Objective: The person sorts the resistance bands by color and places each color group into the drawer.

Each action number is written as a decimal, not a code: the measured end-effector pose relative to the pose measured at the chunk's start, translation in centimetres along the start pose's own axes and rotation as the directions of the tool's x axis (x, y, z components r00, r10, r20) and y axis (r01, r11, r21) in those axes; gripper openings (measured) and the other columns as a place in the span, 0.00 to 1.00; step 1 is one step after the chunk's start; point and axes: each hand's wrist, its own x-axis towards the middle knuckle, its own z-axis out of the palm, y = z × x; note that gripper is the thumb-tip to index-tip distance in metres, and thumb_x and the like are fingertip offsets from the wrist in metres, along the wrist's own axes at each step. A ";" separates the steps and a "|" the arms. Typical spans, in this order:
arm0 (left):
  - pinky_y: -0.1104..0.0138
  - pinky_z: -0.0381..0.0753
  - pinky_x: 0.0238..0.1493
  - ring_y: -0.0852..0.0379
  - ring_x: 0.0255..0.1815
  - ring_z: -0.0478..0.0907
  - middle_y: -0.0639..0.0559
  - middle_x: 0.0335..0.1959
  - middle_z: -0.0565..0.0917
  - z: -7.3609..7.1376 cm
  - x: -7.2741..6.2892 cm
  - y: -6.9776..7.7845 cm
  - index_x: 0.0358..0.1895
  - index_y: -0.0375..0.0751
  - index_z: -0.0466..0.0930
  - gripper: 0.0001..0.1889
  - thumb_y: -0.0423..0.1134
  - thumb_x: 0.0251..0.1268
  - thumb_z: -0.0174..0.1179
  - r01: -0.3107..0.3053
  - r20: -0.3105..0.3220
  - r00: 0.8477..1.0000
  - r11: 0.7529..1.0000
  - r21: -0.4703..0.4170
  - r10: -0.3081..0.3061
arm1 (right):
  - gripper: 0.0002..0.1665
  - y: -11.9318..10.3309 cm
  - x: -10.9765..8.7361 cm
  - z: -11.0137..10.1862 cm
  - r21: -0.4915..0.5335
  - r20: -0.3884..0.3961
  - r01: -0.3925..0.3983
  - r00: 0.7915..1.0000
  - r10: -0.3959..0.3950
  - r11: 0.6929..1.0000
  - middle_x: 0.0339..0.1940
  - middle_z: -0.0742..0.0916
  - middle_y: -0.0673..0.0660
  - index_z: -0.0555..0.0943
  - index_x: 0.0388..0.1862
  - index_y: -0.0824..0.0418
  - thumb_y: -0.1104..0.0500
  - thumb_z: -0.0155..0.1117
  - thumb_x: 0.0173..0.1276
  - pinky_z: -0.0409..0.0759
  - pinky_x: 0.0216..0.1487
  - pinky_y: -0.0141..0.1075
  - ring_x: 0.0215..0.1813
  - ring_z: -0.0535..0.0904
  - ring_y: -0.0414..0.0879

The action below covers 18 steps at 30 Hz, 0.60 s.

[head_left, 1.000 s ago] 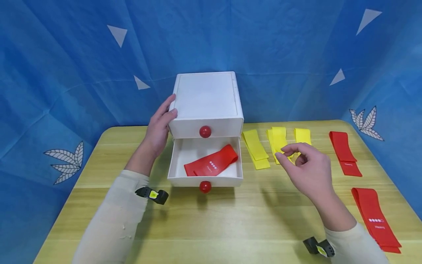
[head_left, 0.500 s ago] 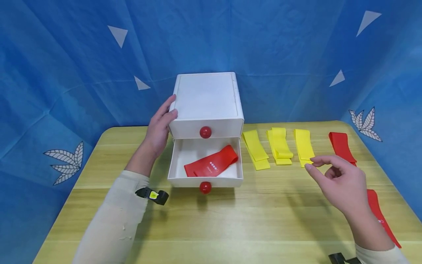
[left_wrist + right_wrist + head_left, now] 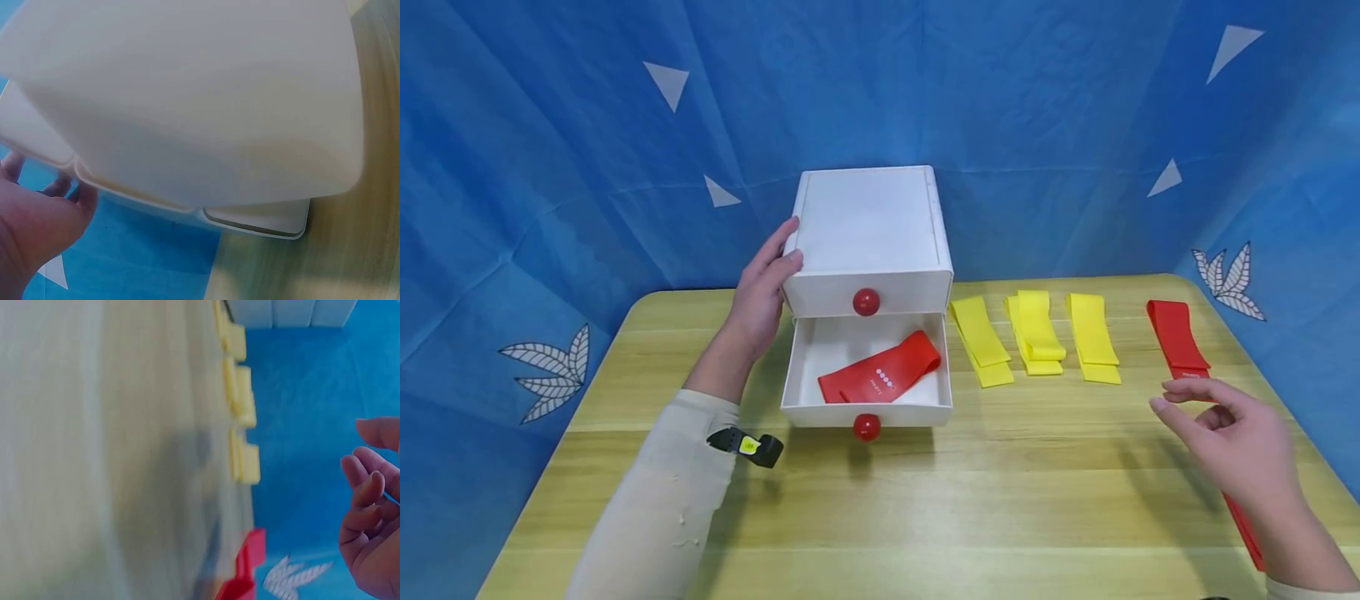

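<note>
My left hand (image 3: 762, 292) rests against the left side of a small white drawer cabinet (image 3: 868, 218), thumb and a fingertip on its top edge. The lower drawer (image 3: 820, 340) is pulled out, and a folded red resistance band (image 3: 880, 368) printed "Heavy" lies in it. My right hand (image 3: 1240, 450) is in the air at the right, fingers loosely bent, holding nothing. It covers most of one red band (image 3: 1246, 533). Just beyond it lies another folded red band (image 3: 1176, 337). In the left wrist view, fingertips of the left hand (image 3: 47, 209) touch the white cabinet.
Three folded yellow bands (image 3: 1030, 332) lie in a row to the right of the cabinet. The upper drawer (image 3: 820, 293) is closed, with a red knob (image 3: 866, 302). A blue cloth (image 3: 1037, 125) hangs behind the wooden table (image 3: 1000, 500).
My right hand has moved right and towards me, from over the yellow bands to over the red ones. The left hand, cabinet and drawer have stayed put.
</note>
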 end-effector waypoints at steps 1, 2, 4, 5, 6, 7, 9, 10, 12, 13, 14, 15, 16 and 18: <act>0.50 0.61 0.70 0.54 0.77 0.51 0.60 0.79 0.52 0.0 0.0 0.0 0.80 0.62 0.55 0.30 0.52 0.77 0.46 -0.001 0.000 1.000 1.000 0.000 0.001 | 0.16 0.4 0.0 -0.1 -0.021 0.006 -0.011 1.000 0.011 1.000 0.21 0.81 0.48 0.84 0.47 0.55 0.50 0.73 0.65 0.64 0.14 0.37 0.18 0.70 0.43; 0.50 0.61 0.70 0.54 0.77 0.51 0.60 0.79 0.52 0.0 0.0 0.0 0.80 0.63 0.55 0.30 0.52 0.77 0.46 -0.002 -0.001 1.000 1.000 0.001 0.002 | 0.18 0.8 0.0 -0.3 -0.044 0.014 -0.026 1.000 0.027 0.999 0.20 0.80 0.49 0.84 0.48 0.57 0.48 0.73 0.65 0.64 0.14 0.37 0.18 0.70 0.44; 0.50 0.61 0.70 0.54 0.76 0.51 0.60 0.79 0.53 -0.1 0.0 -0.1 0.79 0.63 0.55 0.30 0.52 0.77 0.46 -0.002 -0.004 1.000 1.000 0.004 0.002 | 0.24 1.5 0.1 -0.5 -0.086 0.034 -0.063 0.997 0.066 0.994 0.19 0.79 0.53 0.82 0.52 0.61 0.46 0.72 0.66 0.65 0.14 0.37 0.18 0.70 0.45; 0.50 0.62 0.70 0.54 0.76 0.52 0.60 0.79 0.53 -0.1 0.0 -0.2 0.79 0.63 0.56 0.30 0.52 0.77 0.46 -0.003 -0.006 1.000 1.000 0.005 0.003 | 0.27 1.8 0.1 -0.6 -0.115 0.046 -0.089 0.994 0.095 0.989 0.19 0.78 0.54 0.81 0.54 0.62 0.44 0.70 0.66 0.66 0.14 0.37 0.18 0.71 0.46; 0.49 0.62 0.69 0.54 0.76 0.52 0.60 0.79 0.53 -0.1 0.0 -0.2 0.79 0.64 0.56 0.30 0.52 0.77 0.47 -0.003 -0.009 1.000 1.000 0.007 0.003 | 0.30 2.1 0.1 -0.7 -0.138 0.057 -0.114 0.991 0.123 0.984 0.21 0.79 0.55 0.81 0.56 0.63 0.42 0.69 0.66 0.67 0.14 0.37 0.19 0.71 0.47; 0.49 0.63 0.69 0.54 0.76 0.52 0.60 0.79 0.53 -0.1 0.0 -0.2 0.79 0.64 0.56 0.30 0.52 0.77 0.47 -0.004 -0.010 1.000 1.000 0.010 0.004 | 0.33 2.5 0.1 -0.8 -0.163 0.066 -0.139 0.986 0.152 0.977 0.23 0.79 0.57 0.80 0.58 0.63 0.40 0.69 0.66 0.68 0.15 0.38 0.19 0.72 0.47; 0.49 0.63 0.69 0.53 0.76 0.53 0.60 0.78 0.53 -0.1 0.0 -0.2 0.79 0.65 0.56 0.30 0.53 0.76 0.47 -0.003 -0.013 1.000 1.000 0.011 0.004 | 0.36 3.2 0.2 -1.0 -0.207 0.084 -0.179 0.976 0.200 0.962 0.26 0.79 0.58 0.78 0.61 0.64 0.38 0.67 0.67 0.70 0.17 0.38 0.21 0.72 0.48; 0.49 0.63 0.69 0.53 0.76 0.53 0.60 0.78 0.53 -0.1 0.0 -0.1 0.79 0.65 0.56 0.30 0.53 0.76 0.47 -0.003 -0.012 1.000 1.000 0.011 0.003 | 0.37 3.6 0.2 -1.1 -0.231 0.090 -0.192 0.972 0.217 0.954 0.28 0.79 0.58 0.78 0.61 0.64 0.38 0.66 0.67 0.71 0.17 0.38 0.21 0.73 0.48; 0.49 0.63 0.69 0.53 0.76 0.53 0.60 0.79 0.53 -0.1 0.0 -0.1 0.79 0.65 0.56 0.30 0.53 0.77 0.47 -0.001 -0.010 1.000 1.000 0.014 0.001 | 0.37 4.5 0.5 -1.3 -0.257 0.096 -0.197 0.969 0.228 0.946 0.33 0.81 0.61 0.78 0.62 0.66 0.39 0.67 0.67 0.71 0.19 0.38 0.23 0.73 0.48; 0.49 0.62 0.69 0.53 0.76 0.52 0.60 0.79 0.53 -0.1 0.0 -0.1 0.79 0.64 0.55 0.30 0.53 0.77 0.47 0.000 -0.008 1.000 1.000 0.015 0.000 | 0.37 4.9 0.6 -1.4 -0.268 0.103 -0.197 0.968 0.231 0.943 0.35 0.81 0.62 0.77 0.62 0.67 0.39 0.67 0.68 0.71 0.20 0.38 0.23 0.73 0.49; 0.49 0.62 0.69 0.53 0.76 0.52 0.60 0.79 0.53 -0.1 0.0 -0.1 0.79 0.64 0.55 0.30 0.53 0.77 0.46 0.002 -0.007 1.000 1.000 0.015 -0.002 | 0.36 5.4 0.7 -1.5 -0.278 0.107 -0.192 0.967 0.229 0.941 0.35 0.82 0.63 0.77 0.61 0.67 0.40 0.67 0.68 0.71 0.20 0.38 0.24 0.73 0.49; 0.49 0.62 0.70 0.53 0.76 0.52 0.60 0.79 0.52 -0.1 0.0 -0.1 0.79 0.64 0.55 0.30 0.52 0.77 0.46 0.002 -0.006 1.000 1.000 0.015 -0.002 | 0.37 5.8 0.8 -1.6 -0.284 0.109 -0.193 0.967 0.232 0.939 0.37 0.82 0.63 0.77 0.61 0.68 0.40 0.67 0.68 0.71 0.20 0.37 0.25 0.73 0.49; 0.49 0.61 0.70 0.53 0.76 0.51 0.60 0.79 0.52 -0.1 0.0 -0.1 0.79 0.63 0.55 0.30 0.52 0.77 0.46 0.003 -0.005 1.000 1.000 0.015 -0.003 | 0.37 6.3 0.9 -1.7 -0.284 0.113 -0.198 0.965 0.238 0.938 0.39 0.82 0.64 0.77 0.62 0.68 0.41 0.67 0.68 0.71 0.20 0.37 0.28 0.73 0.51; 0.49 0.62 0.70 0.53 0.76 0.52 0.60 0.79 0.52 0.0 0.0 -0.1 0.79 0.64 0.55 0.30 0.52 0.77 0.46 0.004 -0.008 1.000 1.000 0.018 -0.004 | 0.37 6.9 0.9 -2.0 -0.277 0.120 -0.200 0.963 0.241 0.940 0.40 0.82 0.64 0.77 0.62 0.68 0.40 0.67 0.68 0.71 0.21 0.36 0.30 0.72 0.51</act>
